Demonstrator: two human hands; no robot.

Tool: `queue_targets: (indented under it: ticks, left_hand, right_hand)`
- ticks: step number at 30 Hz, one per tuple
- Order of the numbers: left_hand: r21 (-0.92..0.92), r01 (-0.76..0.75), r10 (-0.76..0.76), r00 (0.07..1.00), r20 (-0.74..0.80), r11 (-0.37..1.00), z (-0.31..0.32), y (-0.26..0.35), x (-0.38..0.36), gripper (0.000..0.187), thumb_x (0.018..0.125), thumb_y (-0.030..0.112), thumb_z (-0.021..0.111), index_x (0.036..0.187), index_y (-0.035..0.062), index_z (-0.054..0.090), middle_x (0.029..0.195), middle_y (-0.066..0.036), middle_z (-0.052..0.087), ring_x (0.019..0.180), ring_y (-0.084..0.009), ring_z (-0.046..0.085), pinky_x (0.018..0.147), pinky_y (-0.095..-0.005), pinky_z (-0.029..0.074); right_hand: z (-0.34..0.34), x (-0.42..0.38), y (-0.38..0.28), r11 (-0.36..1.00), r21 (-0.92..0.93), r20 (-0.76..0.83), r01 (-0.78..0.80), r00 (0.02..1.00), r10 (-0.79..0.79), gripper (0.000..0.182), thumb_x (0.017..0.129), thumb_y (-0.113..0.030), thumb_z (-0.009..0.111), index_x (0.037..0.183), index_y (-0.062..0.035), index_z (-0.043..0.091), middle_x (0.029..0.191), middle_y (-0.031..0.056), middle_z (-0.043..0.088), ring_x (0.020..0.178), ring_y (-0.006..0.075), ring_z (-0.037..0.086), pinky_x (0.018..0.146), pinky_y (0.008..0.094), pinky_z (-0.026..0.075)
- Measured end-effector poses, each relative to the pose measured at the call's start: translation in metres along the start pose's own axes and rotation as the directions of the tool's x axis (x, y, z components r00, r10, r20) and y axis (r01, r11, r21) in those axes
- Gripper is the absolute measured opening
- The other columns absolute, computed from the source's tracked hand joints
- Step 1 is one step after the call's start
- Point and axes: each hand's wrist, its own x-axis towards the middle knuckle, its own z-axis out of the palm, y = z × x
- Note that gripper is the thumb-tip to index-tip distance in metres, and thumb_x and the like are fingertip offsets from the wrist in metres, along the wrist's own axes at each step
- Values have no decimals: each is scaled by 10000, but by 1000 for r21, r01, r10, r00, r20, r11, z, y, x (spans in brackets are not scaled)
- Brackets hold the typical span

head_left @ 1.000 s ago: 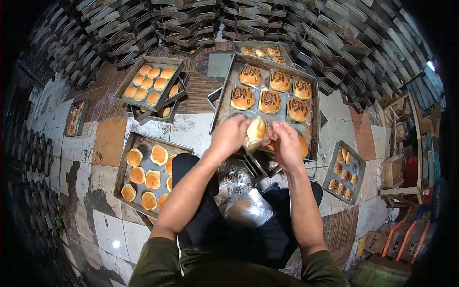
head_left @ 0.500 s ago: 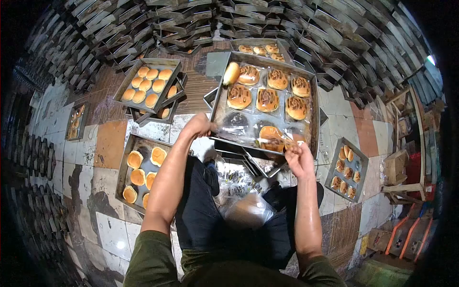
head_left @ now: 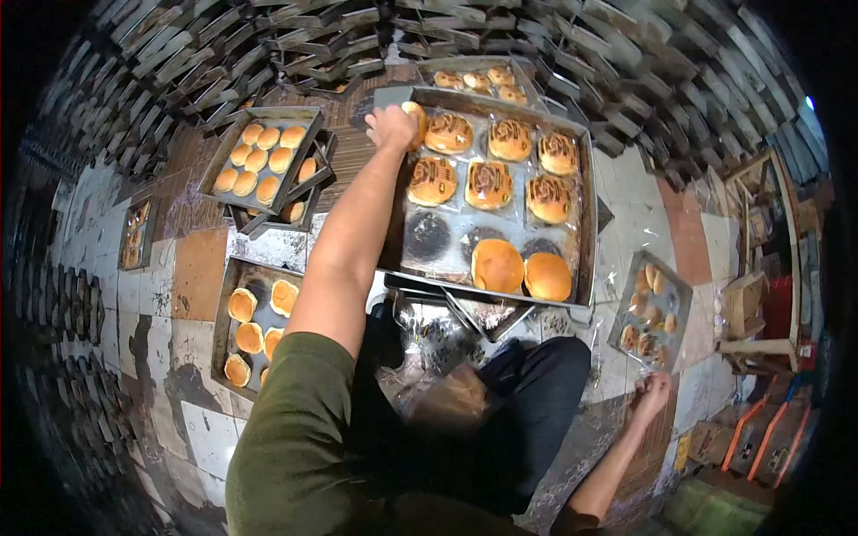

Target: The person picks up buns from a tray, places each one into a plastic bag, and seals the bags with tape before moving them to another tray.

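At the far left corner of the large metal tray [head_left: 585, 232], my left hand [head_left: 391, 128] is closed around an elongated bun [head_left: 415, 121]. Several round buns with brown swirled tops lie in clear printed bags, including a bagged bun [head_left: 489, 184] mid-tray. Closest to me in the tray are a plain golden bun [head_left: 497, 266] and a second bun [head_left: 547, 277], side by side without visible wrapping. Off to the right, my right hand [head_left: 652, 390] is pinched on what looks like a clear plastic bag [head_left: 645, 299], blurred in front of a smaller tray.
Trays of plain buns stand on the left: an upper-left tray [head_left: 214, 192] stacked on others, and a lower-left tray [head_left: 226, 308]. Piled dark metal trays [head_left: 483, 31] ring the back. A wooden frame [head_left: 760, 348] stands at right, and a plastic bundle [head_left: 451, 393] sits between my legs.
My left hand has gone from the tray's near edge to the elongated bun at its far corner. My right hand has swung right and down, drawing the clear plastic off the near buns.
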Motion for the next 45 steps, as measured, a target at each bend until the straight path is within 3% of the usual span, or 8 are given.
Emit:
queue_targets:
  ticks: [6, 11, 15, 17, 30, 34, 41, 45]
  left_hand:
    - [-482, -115, 9, 976, -216, 869, -34, -14, -47, 339, 762, 305, 628, 874, -14, 640, 746, -201, 632, 708, -329, 625, 669, -384, 471]
    - [-841, 464, 211, 825, 525, 278, -83, -48, -130, 265, 878, 175, 546, 1045, -30, 525, 839, -87, 616, 688, -130, 594, 579, -242, 494]
    - [-564, 426, 246, 599, 762, 708, -30, -91, -132, 307, 852, 201, 574, 1048, -29, 522, 966, -137, 605, 823, -243, 620, 674, -341, 517]
    - [-202, -298, 356, 845, 399, 933, -23, -77, -129, 334, 827, 208, 596, 1059, -20, 521, 970, -183, 592, 868, -303, 603, 744, -409, 490]
    - [-204, 47, 13, 958, 286, 978, -14, -8, -110, 880, 658, 382, 703, 1332, 54, 242, 1217, -264, 406, 1106, -326, 462, 908, -443, 403]
    - [-582, 716, 588, 677, 443, -385, -93, -39, -198, 575, 776, 46, 486, 1316, 73, 289, 1235, -183, 443, 1098, -342, 482, 929, -478, 414]
    - [-197, 853, 740, 518, 429, -484, -141, -64, -340, 701, 724, 385, 434, 1334, 54, 332, 1315, -207, 394, 1146, -457, 419, 932, -657, 300]
    - [-244, 869, 670, 489, 559, -431, -139, -94, -349, 637, 746, 286, 378, 1332, 44, 324, 1320, -220, 382, 1170, -457, 397, 961, -643, 280]
  right_hand:
    - [-24, -57, 171, 937, -238, -83, -257, 966, 244, 221, 813, -131, 549, 608, -67, 494, 619, 29, 521, 535, 134, 490, 513, 266, 400]
    - [-29, -75, 248, 444, -814, -348, -375, 926, 146, 147, 810, -167, 570, 769, -26, 555, 730, 72, 563, 682, 167, 554, 593, 278, 430]
    - [-20, -76, 242, 346, -838, -411, -422, 905, 110, 160, 812, -179, 573, 811, -19, 560, 757, 79, 568, 716, 172, 558, 617, 280, 435]
    - [-17, -73, 237, 333, -843, -421, -423, 903, 82, 170, 813, -185, 574, 832, -16, 562, 771, 82, 571, 734, 175, 561, 629, 281, 437]
    - [41, -41, 22, 993, -109, -72, -51, 996, 44, 350, 882, -245, 521, 1119, 11, 489, 1003, 108, 564, 910, 191, 564, 773, 310, 456]
    - [156, -109, -108, 974, -87, 496, 211, 857, -141, 283, 891, -183, 503, 1107, 0, 516, 1038, 79, 566, 959, 151, 547, 818, 289, 439]
    - [272, -193, -145, 993, -115, 974, 23, 200, 108, 412, 836, -104, 604, 1209, 1, 463, 1049, 56, 561, 739, 49, 486, 670, 195, 448]
    - [271, -209, -124, 1000, -9, 978, 14, 207, 6, 270, 795, -93, 656, 1028, 6, 561, 917, 17, 580, 740, 52, 520, 650, 204, 437]
